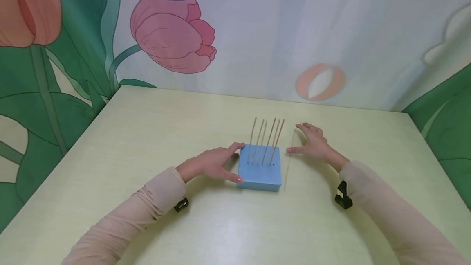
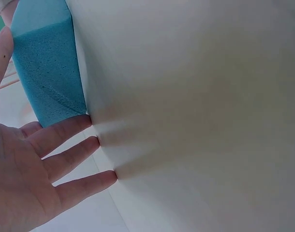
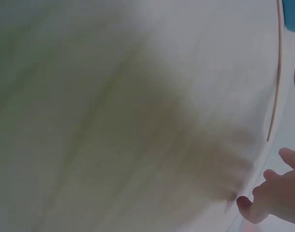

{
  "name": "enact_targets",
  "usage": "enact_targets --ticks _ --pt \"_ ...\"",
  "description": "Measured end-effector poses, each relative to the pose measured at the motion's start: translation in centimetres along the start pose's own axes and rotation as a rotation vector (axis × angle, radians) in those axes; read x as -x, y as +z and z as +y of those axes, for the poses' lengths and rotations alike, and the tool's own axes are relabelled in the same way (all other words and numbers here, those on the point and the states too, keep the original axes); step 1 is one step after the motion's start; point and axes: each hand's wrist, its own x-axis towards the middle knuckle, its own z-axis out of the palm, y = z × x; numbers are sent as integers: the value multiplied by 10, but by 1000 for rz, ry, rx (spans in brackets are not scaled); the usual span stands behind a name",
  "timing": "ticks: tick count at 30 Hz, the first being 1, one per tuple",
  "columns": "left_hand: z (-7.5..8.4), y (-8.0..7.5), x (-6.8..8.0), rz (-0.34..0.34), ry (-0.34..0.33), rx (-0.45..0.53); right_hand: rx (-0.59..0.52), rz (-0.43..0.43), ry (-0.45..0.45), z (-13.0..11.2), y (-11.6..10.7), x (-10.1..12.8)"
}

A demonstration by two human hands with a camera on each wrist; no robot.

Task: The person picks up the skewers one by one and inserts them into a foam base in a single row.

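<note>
A blue foam block (image 1: 259, 175) lies on the table with several thin wooden sticks (image 1: 263, 150) standing in a row of holes in its top. My left hand (image 1: 215, 162) is at its left side, thumb at the front corner and index finger at the back corner. In the left wrist view, the other fingers (image 2: 67, 159) spread straight, tips down at the tabletop, beside the block (image 2: 51, 72). To the block's right, one loose stick (image 1: 288, 171) lies on the table. My right hand (image 1: 312, 144) is at that stick's far end, thumb and fingers spread apart, gripping nothing.
The pale wooden table (image 1: 206, 232) ends at a back edge against a printed cloth (image 1: 254, 44) with tulips and leaves. A small dark hole (image 1: 274, 165) shows at the right end of the row. Black wrist devices (image 1: 344, 195) sit under both cuffs.
</note>
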Motion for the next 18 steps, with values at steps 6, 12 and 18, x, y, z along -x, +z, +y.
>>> enact_targets --ticks 6,12,18 --pt "1 1 -1 2 -3 -9 94 -78 66 5 -3 -3" --pt "0 2 -2 5 -7 -20 113 -118 64 8 -4 -3" --pt "0 1 -1 7 -5 -11 88 -107 58 9 -3 -4"
